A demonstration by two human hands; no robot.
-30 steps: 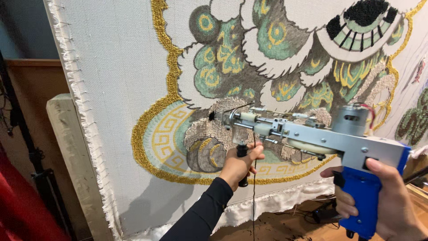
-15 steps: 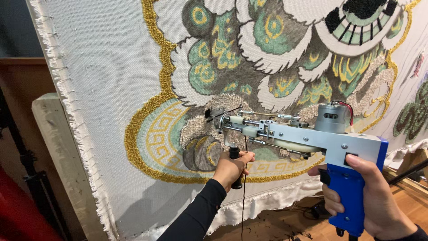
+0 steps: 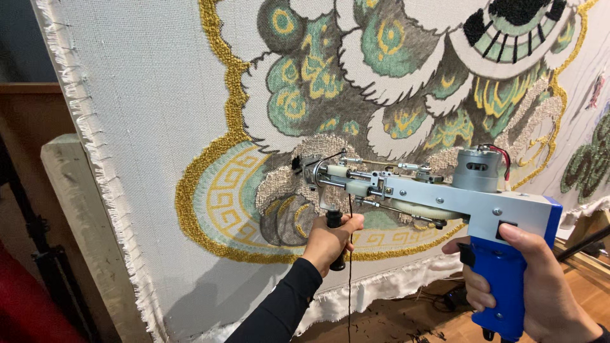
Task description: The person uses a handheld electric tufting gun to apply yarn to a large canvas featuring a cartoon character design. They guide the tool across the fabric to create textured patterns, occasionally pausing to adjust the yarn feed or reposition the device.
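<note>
A tufting gun (image 3: 432, 190) with a silver body and blue grip is pressed nose-first against a stretched cloth (image 3: 152, 127). My left hand (image 3: 332, 240) is closed round the gun's black front handle. My right hand (image 3: 534, 286) wraps the blue rear grip, index finger at the black trigger. A thin dark yarn (image 3: 349, 267) hangs down from the gun past my left hand. The gun's tip sits on a beige tufted patch of the rug design (image 3: 394, 82), which has green, gold and grey shapes inside a gold border.
A wooden frame post (image 3: 82, 241) stands left of the cloth's frayed edge. A dark stand (image 3: 38, 254) and something red (image 3: 19, 311) are at the far left. Wooden floor with yarn scraps (image 3: 406, 317) lies below the cloth.
The gun and both hands have stayed on the cloth; the view has shifted so they sit slightly lower and further right. The tip stays in the beige patch.
</note>
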